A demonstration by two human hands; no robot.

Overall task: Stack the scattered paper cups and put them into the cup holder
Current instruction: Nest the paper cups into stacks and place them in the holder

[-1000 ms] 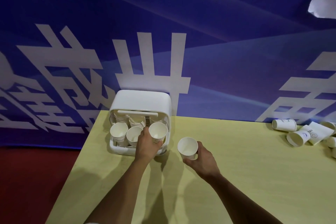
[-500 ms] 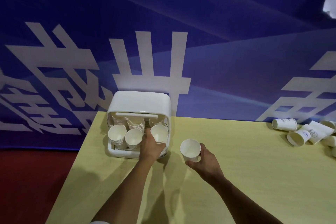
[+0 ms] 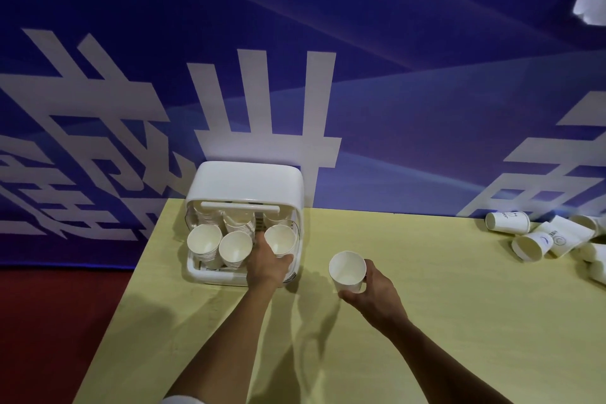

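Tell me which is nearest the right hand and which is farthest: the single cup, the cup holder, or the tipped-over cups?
In the head view:
1. Single cup: held in the right hand itself.
2. Cup holder: to its left, at the back of the table, where the left hand grips a cup stack.
3. Tipped-over cups: far off, at the right edge.

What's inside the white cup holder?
White plastic cup holder holds white paper cup stacks: three in front, more behind. Left hand grips the right front stack. Stack bottoms hidden.
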